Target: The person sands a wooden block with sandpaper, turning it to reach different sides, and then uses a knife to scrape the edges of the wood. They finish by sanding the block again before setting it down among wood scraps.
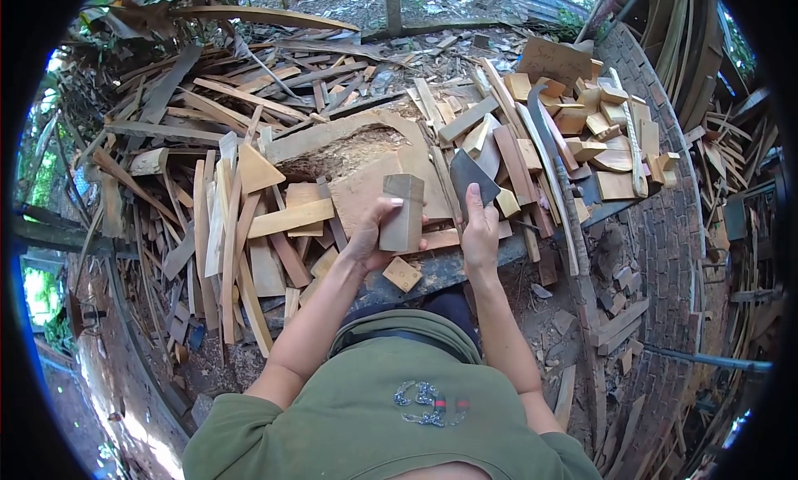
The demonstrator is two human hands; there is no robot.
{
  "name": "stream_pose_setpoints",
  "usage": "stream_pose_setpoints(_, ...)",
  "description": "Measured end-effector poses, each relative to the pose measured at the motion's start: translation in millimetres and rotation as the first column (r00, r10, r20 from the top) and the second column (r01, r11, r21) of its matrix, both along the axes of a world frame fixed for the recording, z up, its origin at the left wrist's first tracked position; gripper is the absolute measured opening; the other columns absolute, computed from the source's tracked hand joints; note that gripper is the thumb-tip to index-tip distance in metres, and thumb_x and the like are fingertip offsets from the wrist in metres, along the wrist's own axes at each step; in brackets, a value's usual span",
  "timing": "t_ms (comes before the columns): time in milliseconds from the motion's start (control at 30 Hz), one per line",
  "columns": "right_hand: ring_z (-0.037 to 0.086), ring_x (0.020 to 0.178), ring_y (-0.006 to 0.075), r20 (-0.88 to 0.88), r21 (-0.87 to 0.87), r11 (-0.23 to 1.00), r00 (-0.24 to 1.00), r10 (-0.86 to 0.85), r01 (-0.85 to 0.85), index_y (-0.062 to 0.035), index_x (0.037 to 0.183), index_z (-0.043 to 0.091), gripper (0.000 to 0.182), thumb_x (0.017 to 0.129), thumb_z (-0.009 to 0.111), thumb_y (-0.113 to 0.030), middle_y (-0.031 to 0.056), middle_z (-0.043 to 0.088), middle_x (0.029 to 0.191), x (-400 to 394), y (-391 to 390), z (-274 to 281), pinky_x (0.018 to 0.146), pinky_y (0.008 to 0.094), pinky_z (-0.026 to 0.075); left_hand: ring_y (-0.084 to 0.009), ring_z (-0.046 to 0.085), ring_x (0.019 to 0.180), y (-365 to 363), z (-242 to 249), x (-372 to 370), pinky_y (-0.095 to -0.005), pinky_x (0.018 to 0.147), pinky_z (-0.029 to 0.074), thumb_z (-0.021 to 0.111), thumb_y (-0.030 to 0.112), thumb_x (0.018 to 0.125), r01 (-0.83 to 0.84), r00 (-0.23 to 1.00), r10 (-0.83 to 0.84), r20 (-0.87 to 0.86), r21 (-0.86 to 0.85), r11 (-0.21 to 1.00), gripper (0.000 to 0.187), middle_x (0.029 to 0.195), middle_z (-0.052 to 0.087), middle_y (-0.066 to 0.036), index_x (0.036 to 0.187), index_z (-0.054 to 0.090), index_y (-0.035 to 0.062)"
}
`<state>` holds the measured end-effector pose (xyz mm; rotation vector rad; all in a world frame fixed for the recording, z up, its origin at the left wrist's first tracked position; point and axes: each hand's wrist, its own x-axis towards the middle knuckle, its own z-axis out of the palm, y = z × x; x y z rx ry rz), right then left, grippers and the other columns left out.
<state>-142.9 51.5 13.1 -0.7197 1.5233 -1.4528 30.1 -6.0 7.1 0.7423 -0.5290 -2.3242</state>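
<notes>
My left hand (371, 232) is closed around a greyish-brown wooden block (402, 212), held upright in front of my body with the thumb on its near face. In my right hand (480, 241) is a dark grey sheet (471, 179) that looks like sandpaper, pinched under the thumb; the other fingers are hidden behind it. The sheet and the block are apart, side by side. Just below the block lies a small square wood piece (402, 274) with dark spots. Behind both hands is a large slab of wood (366, 177) with a rough hollow.
Long wood strips and offcuts (220, 231) are heaped at the left. Many cut blocks (611, 135) pile up at the right, near a cardboard sign (555, 62) with handwriting. A curved dark blade (544, 123) lies among them. A brick edge (665, 272) runs along the right.
</notes>
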Motion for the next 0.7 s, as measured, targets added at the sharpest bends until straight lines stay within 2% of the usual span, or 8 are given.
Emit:
stream_pose_setpoints(100, 0.051, 0.087, 0.0202, -0.240, -0.043, 0.995, 0.966, -0.095, 0.087, 0.0038, 0.116, 0.061, 0.047, 0.101, 0.050, -0.039, 0.0139, 0.062, 0.110, 9.8, 0.7, 6.6, 0.085, 0.0318, 0.042, -0.0222, 0.063, 0.098, -6.2, 3.5, 4.4, -0.0413, 0.076, 0.057, 0.076, 0.027, 0.078, 0.171, 0.939, -0.049, 0.340, -0.338, 0.926, 0.071, 0.113, 0.058, -0.014, 0.135, 0.039, 0.0050)
stream_pose_setpoints(167, 0.049, 0.103, 0.0276, -0.832, -0.221, 0.947, 0.551, -0.059, -0.232, 0.0003, 0.135, 0.053, 0.045, 0.097, 0.056, -0.025, 0.0143, 0.055, 0.134, 19.7, 7.4, 44.9, 0.096, 0.0359, 0.040, -0.0230, 0.062, 0.100, -7.2, 5.7, -1.6, -0.0352, 0.079, 0.054, 0.083, 0.022, 0.073, 0.149, 0.919, 0.010, 0.393, -0.373, 0.916, 0.081, 0.118, 0.054, -0.013, 0.136, 0.034, 0.0074)
stream_pose_setpoints(233, 0.047, 0.104, 0.0289, -0.890, -0.200, 0.940, 0.453, -0.056, -0.276, -0.0008, 0.134, 0.054, 0.045, 0.094, 0.058, -0.019, 0.0125, 0.055, 0.134, 34.2, 12.9, 54.4, 0.095, 0.0371, 0.040, -0.0263, 0.061, 0.102, -12.6, -9.9, -9.3, -0.0345, 0.083, 0.052, 0.082, 0.026, 0.074, 0.136, 0.762, 0.483, 0.431, -0.836, 0.532, 0.082, 0.118, 0.055, -0.015, 0.136, 0.033, 0.0048)
stream_pose_setpoints(267, 0.046, 0.105, 0.0302, -0.936, -0.173, 0.931, 0.349, -0.053, -0.323, -0.0019, 0.134, 0.055, 0.045, 0.090, 0.060, -0.014, 0.0107, 0.055, 0.134, 39.3, 13.7, 56.2, 0.095, 0.0382, 0.040, -0.0296, 0.061, 0.103, -12.5, -13.4, -12.9, -0.0365, 0.087, 0.050, 0.082, 0.022, 0.074, 0.207, 0.677, 0.583, 0.449, -0.877, 0.434, 0.081, 0.117, 0.056, -0.018, 0.135, 0.032, 0.0031)
stream_pose_setpoints(400, 0.045, 0.107, 0.0298, -0.885, -0.187, 0.943, 0.463, -0.041, -0.274, -0.0008, 0.135, 0.053, 0.043, 0.094, 0.056, -0.013, 0.0110, 0.052, 0.135, 40.3, -5.8, 52.8, 0.097, 0.0381, 0.038, -0.0308, 0.061, 0.105, 15.5, 5.3, -37.2, -0.0391, 0.087, 0.050, 0.079, 0.013, 0.076, -0.044, 0.724, 0.594, 0.351, -0.836, 0.547, 0.075, 0.117, 0.056, -0.021, 0.134, 0.032, 0.0026)
stream_pose_setpoints(500, 0.044, 0.103, 0.0308, -0.904, -0.232, 0.932, 0.415, -0.101, -0.278, 0.0019, 0.135, 0.051, 0.047, 0.091, 0.058, -0.012, 0.0131, 0.048, 0.137, 51.1, -1.5, 45.9, 0.093, 0.0386, 0.040, -0.0303, 0.062, 0.106, 9.3, 14.7, -29.7, -0.0384, 0.086, 0.050, 0.079, 0.014, 0.077, 0.047, 0.670, 0.634, 0.385, -0.875, 0.481, 0.075, 0.116, 0.057, -0.021, 0.134, 0.031, 0.0025)
stream_pose_setpoints(533, 0.045, 0.102, 0.0313, -0.888, -0.223, 0.926, 0.456, -0.064, -0.305, 0.0026, 0.135, 0.051, 0.044, 0.093, 0.056, -0.012, 0.0147, 0.047, 0.135, 57.6, 5.4, 46.6, 0.093, 0.0392, 0.039, -0.0307, 0.061, 0.107, 8.3, 21.8, -26.2, -0.0389, 0.087, 0.050, 0.079, 0.014, 0.077, 0.022, 0.682, 0.575, 0.452, -0.799, 0.601, 0.076, 0.117, 0.057, -0.022, 0.135, 0.031, 0.0031)
stream_pose_setpoints(700, 0.046, 0.102, 0.0327, -0.823, -0.215, 0.934, 0.567, -0.016, -0.286, 0.0028, 0.137, 0.049, 0.045, 0.095, 0.054, -0.013, 0.0160, 0.050, 0.124, 45.6, -11.1, 45.1, 0.091, 0.0405, 0.039, -0.0318, 0.063, 0.105, 16.4, 14.4, -34.1, -0.0392, 0.086, 0.051, 0.079, 0.016, 0.078, -0.023, 0.656, 0.670, 0.348, -0.878, 0.478, 0.080, 0.117, 0.057, -0.022, 0.139, 0.027, 0.0041)
